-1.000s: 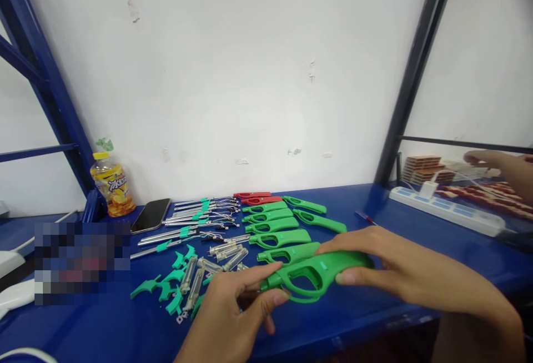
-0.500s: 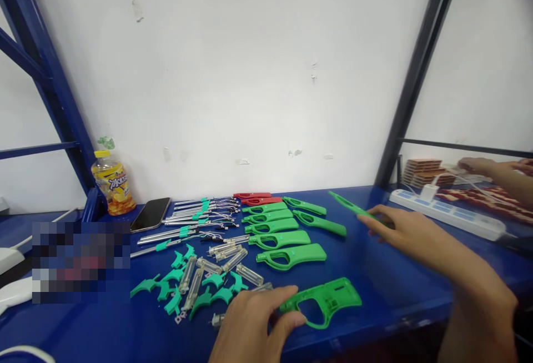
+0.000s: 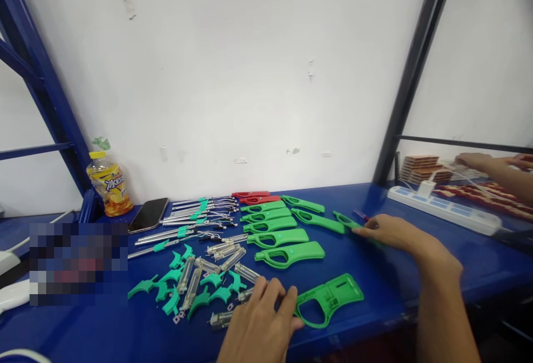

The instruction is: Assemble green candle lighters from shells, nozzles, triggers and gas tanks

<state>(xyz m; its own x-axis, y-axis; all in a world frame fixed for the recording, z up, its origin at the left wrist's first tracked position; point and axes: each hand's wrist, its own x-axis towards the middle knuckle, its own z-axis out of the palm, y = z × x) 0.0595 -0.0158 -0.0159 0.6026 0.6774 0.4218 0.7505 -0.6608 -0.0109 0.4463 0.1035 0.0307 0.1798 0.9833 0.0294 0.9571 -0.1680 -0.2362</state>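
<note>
At the front edge of the blue table my left hand [image 3: 262, 318] is closed on the narrow end of a green lighter shell half [image 3: 343, 291], hollow side up; its fingers hide that end. Another green shell half [image 3: 343, 218] is between the fingers of my right hand [image 3: 393, 234], low over the table to the right of the other shells. Several green shells [image 3: 297, 253] lie in rows between the hands, with two red ones [image 3: 260, 200] behind. Clear fuel tanks [image 3: 194, 288] and teal triggers [image 3: 220, 294] are scattered left of my left hand.
Metal lighter rods with wires [image 3: 200, 216] lie at the back left, beside a phone [image 3: 150, 214] and a drink bottle [image 3: 109, 185]. A thin purple tool [image 3: 361, 215] is behind my right hand. A white power strip [image 3: 445, 210] runs along the right. Another person's arm [image 3: 499, 171] shows beyond.
My right hand has lowered the shell half toward the table and moved slightly left. My left hand's fingers have shifted, and its shell half has turned slightly.
</note>
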